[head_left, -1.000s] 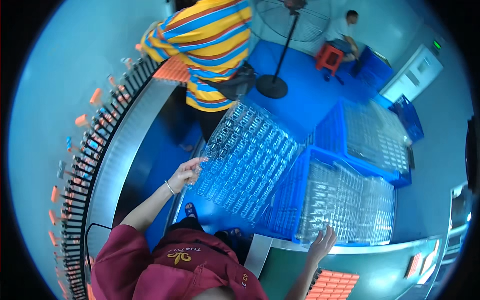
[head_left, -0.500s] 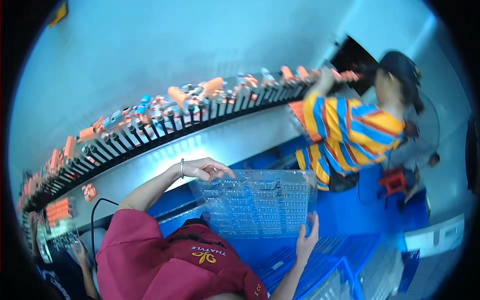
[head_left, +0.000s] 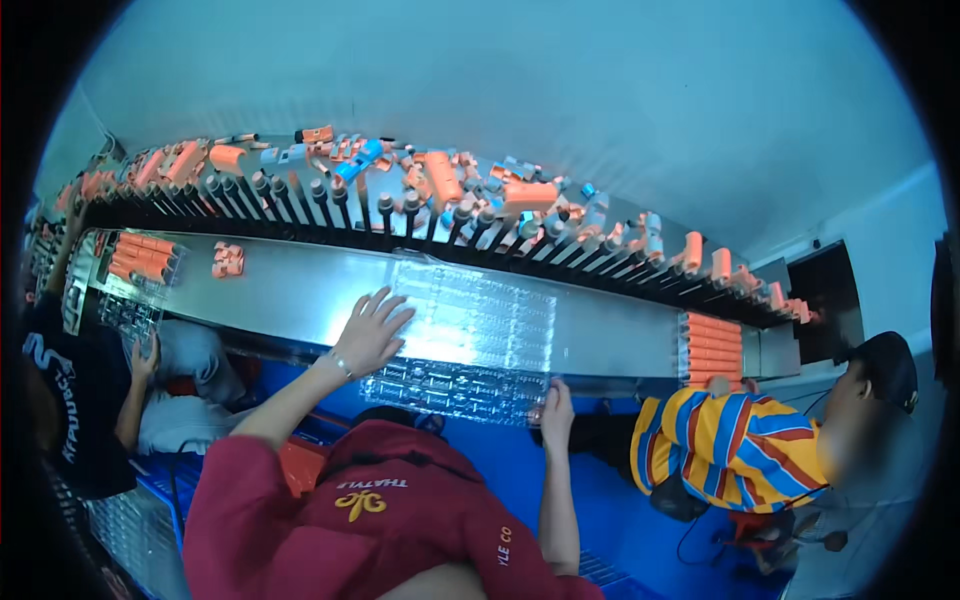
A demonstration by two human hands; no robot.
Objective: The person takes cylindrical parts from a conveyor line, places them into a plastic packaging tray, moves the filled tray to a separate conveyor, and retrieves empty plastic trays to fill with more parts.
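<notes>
A clear plastic blister tray [head_left: 480, 325] with rows of moulded pockets lies partly on the metal workbench [head_left: 600, 335]. Its near part sticks out over the bench's front edge. My left hand [head_left: 370, 338] is spread over the tray's left side, fingers apart, and grips nothing. At the near right corner my right hand [head_left: 556, 408] has its fingers closed on the tray's edge. The pockets look unfilled.
Black upright pegs [head_left: 385, 212] line the back of the bench. Behind them lie scattered orange and blue plastic parts [head_left: 440, 178]. Orange pieces [head_left: 228, 260] sit at left. Co-workers flank me, near orange-filled trays: a striped sleeve [head_left: 690, 440] right, a dark shirt [head_left: 75, 400] left.
The tray has gone from being held in the air, off the bench, to resting partly on it. My left hand has let go of its edge and opened. My view has swung right.
</notes>
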